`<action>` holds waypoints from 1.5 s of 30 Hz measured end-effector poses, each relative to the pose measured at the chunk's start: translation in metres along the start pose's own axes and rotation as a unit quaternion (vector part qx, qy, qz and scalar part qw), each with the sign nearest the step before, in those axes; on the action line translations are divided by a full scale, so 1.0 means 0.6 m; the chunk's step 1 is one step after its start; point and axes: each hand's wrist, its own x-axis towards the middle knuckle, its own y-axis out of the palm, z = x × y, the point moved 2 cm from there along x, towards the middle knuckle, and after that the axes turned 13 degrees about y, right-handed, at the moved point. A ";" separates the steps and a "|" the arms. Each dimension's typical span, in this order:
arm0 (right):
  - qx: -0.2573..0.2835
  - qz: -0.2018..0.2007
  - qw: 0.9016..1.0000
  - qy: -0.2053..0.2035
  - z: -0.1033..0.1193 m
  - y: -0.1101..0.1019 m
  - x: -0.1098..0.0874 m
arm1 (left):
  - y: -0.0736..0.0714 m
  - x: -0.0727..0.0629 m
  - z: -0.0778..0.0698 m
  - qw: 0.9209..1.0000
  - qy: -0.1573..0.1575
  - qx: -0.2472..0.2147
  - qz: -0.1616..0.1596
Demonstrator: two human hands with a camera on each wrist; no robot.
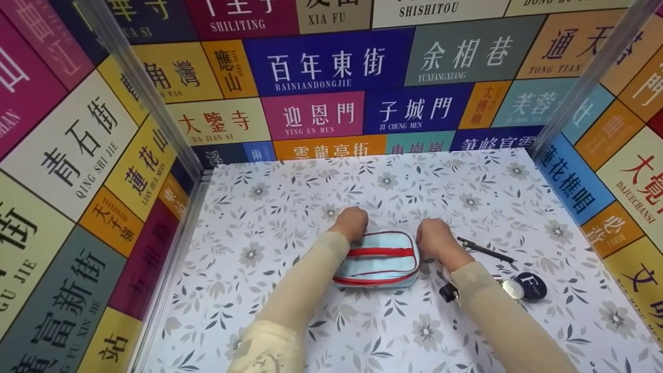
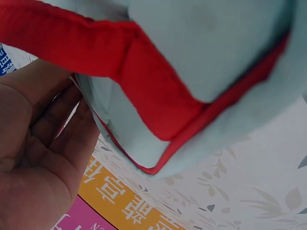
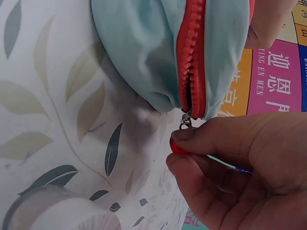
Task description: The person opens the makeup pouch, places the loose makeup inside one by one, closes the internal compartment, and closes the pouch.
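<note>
A light blue zippered pouch (image 1: 380,267) with red trim and a red strap (image 1: 380,252) lies on the patterned tabletop between both hands. At its far left corner, my left hand (image 1: 353,224) grips the pouch's edge; in the left wrist view the fingers (image 2: 67,129) pass partly behind the fabric. My right hand (image 1: 437,239) is at the pouch's right end. Thumb and forefinger pinch the red zipper pull (image 3: 177,146), which hangs from a metal slider (image 3: 186,120) at the end of the red zipper (image 3: 192,57). Near the slider the zipper teeth stand slightly apart.
Right of the pouch lie a black pen (image 1: 487,249), a round dark case (image 1: 532,286) marked F, a silvery disc (image 1: 513,289) and a small black-ended item (image 1: 448,292) partly under the right forearm. Sign-printed panels (image 1: 331,67) enclose the table's back and sides.
</note>
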 end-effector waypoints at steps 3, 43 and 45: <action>-0.001 -0.010 1.000 -0.006 0.000 0.002 0.005 | -0.001 0.000 0.000 1.000 0.008 0.017 -0.012; 0.066 0.017 0.997 0.035 0.003 -0.005 0.071 | 0.002 0.002 0.005 1.000 -0.005 -0.004 -0.010; 0.067 0.018 0.997 0.037 0.005 -0.004 0.074 | 0.002 0.002 0.007 1.000 -0.009 -0.007 -0.009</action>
